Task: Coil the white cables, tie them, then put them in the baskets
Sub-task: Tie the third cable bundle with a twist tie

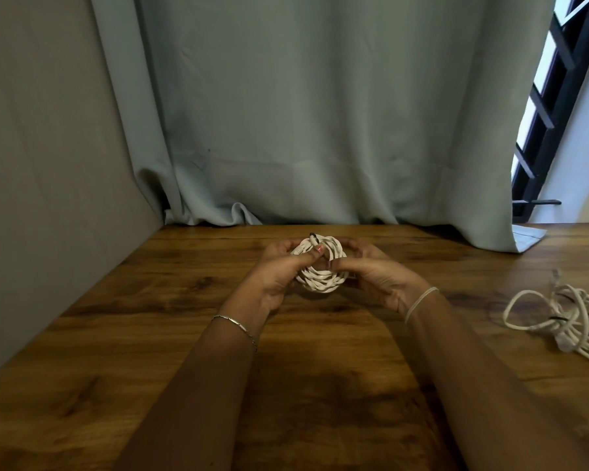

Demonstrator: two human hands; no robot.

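The left hand (pixel 279 270) grips the small round coil of white flat cable (pixel 320 278) with its thumb pressed across the top turns. The right hand (pixel 374 273) pinches the coil's right side with curled fingers, so I read both hands as closed on it. The coil is held over the brown wood-grain table (pixel 184 317), in the middle toward the far edge, in front of the grey-green fabric curtain (pixel 320 113). I judge the bundle light and soft but springy. Its turns lie uneven and would likely fan out if the thumb lifted, so I would clamp across all the turns at one spot, where the thumb sits, and tie there. A dark bit shows at the coil's far top; I cannot tell whether it is a tie or a plug. A loose tangled white cable (pixel 558 317) lies on the table at the right, well apart. It looks limp and prone to snag, so I would take it by one end. No basket is in view.
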